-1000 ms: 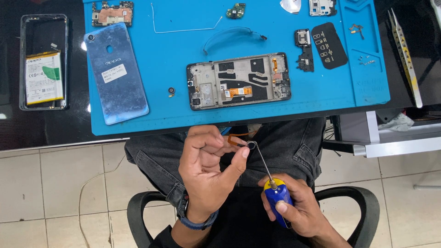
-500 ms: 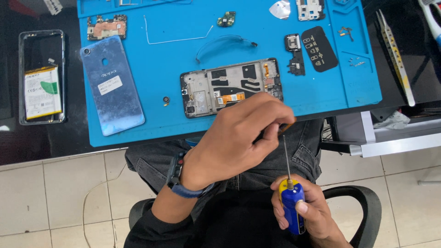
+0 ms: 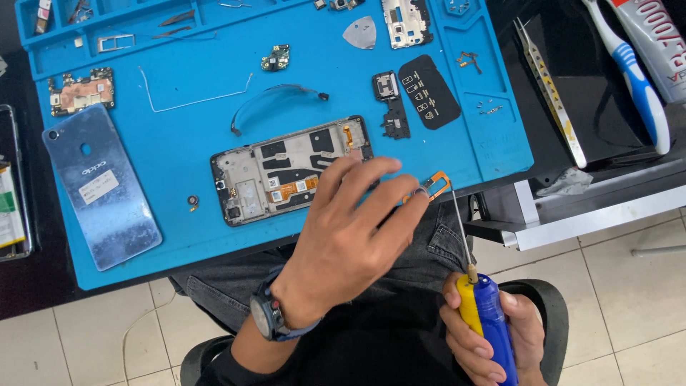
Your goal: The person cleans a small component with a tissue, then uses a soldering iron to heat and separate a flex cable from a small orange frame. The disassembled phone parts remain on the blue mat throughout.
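head view: the left hand (image 3: 343,236) pinches a small orange-edged part (image 3: 434,186) at the near edge of the blue mat (image 3: 179,143), just beside the opened phone (image 3: 286,171). the right hand (image 3: 486,336) grips a blue-and-yellow screwdriver (image 3: 486,322), its tip touching that part.

Lower right corner of the opened phone frame (image 3: 286,171) hidden behind the left hand (image 3: 350,236). Small orange flex part (image 3: 433,186) partly covered by fingertips (image 3: 421,194); exact grip unclear. Screwdriver handle (image 3: 489,325) cut off at the bottom edge, half buried in the right hand (image 3: 486,336). Battery (image 3: 8,211) cropped at the left edge. Tiny screws (image 3: 489,109) too small to tell apart.
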